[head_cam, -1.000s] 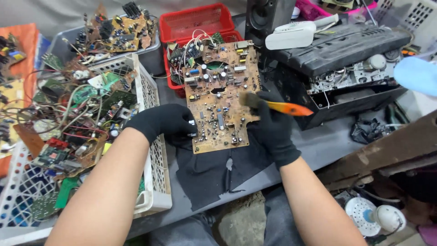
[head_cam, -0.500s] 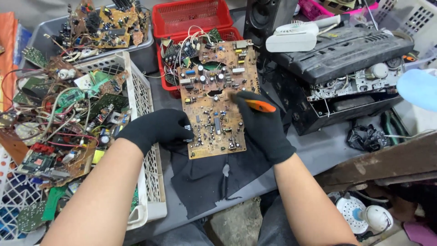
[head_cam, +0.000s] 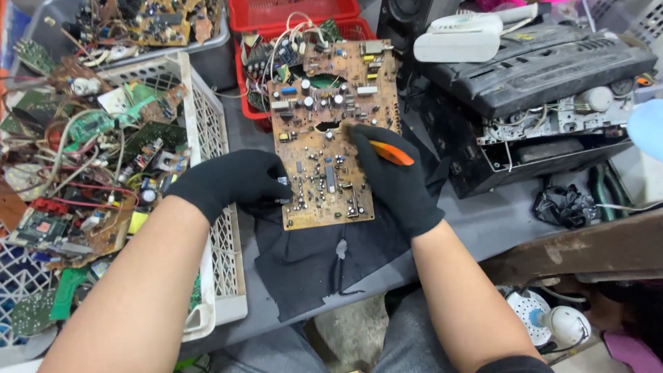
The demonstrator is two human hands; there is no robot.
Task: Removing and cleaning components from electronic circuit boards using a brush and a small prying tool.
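Two gloved hands and one board make up our entry, listed from largest item down. Grey table (head_cam: 483,221): bears everything, with a black cloth (head_cam: 311,262) spread at its near edge. White basket (head_cam: 221,228): stands at our left, heaped with scrap boards and wires. Black stripped player (head_cam: 539,90): sits at our right. Red tray (head_cam: 297,14): behind the board. Brown circuit board (head_cam: 324,138): lies on the cloth, its far end over the tray; against the earlier view it appears less tilted and nearer centre. Left hand (head_cam: 231,181): fingers closed on the board's left edge, as before. Right hand (head_cam: 390,176): wrapped around an orange-handled tool (head_cam: 391,152), whose tip now meets the board's middle, having come in from the right edge.
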